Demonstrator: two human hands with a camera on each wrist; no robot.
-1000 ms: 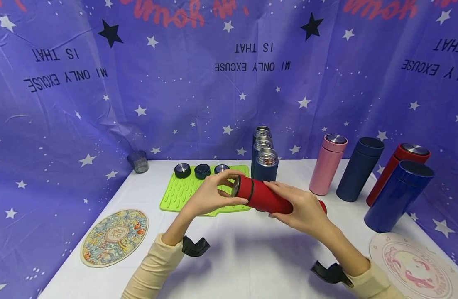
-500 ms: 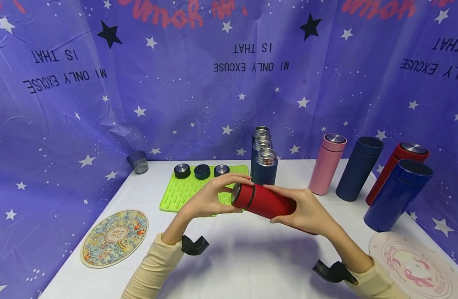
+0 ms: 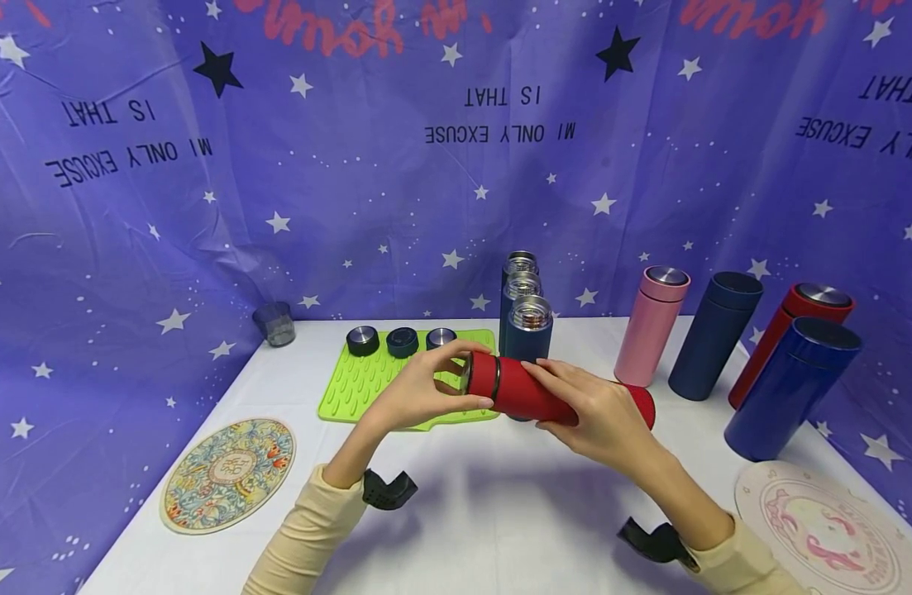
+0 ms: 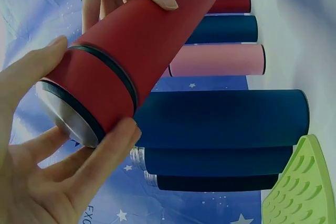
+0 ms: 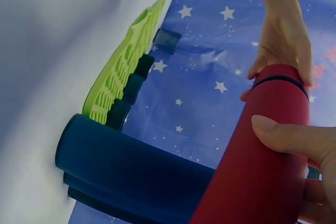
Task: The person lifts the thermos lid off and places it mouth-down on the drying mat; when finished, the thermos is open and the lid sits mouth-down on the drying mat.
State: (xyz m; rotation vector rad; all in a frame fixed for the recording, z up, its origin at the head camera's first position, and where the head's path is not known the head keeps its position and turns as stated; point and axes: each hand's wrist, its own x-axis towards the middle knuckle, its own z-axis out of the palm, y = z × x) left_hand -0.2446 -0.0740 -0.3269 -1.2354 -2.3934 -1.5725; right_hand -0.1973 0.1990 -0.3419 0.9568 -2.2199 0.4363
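Slanting in midair over the white table [image 3: 485,512], approx. mid-scene, is the red flask [image 3: 525,395], cap [image 4: 97,87] end toward L, base toward R. L hand [image 3: 414,390] has thumb & fingers curved round the cap, gripping it; R hand [image 3: 603,406] grips the body, thumb on one side, fingers on the other. Cap's on, w/ a dark ring btwn it & the body. Just behind: 3 lidless flasks [image 3: 530,340], upright in a row, dark w/ steel necks. To their L, a green mat [image 3: 359,388] lies flat w/ 3 lids [image 3: 402,342] along its far edge. Over R, upright & capped: pink flask [image 3: 649,339], navy flask [image 3: 712,343], 2nd red flask [image 3: 766,355] & blue flask [image 3: 789,401], which partly hides the 2nd red. Near R corner: pale pink disc [image 3: 828,529]; L side: floral disc [image 3: 228,475]; far L corner: dark see-thru cup [image 3: 277,322]. Starry purple backdrop [image 3: 389,207] behind, lettering upside down.
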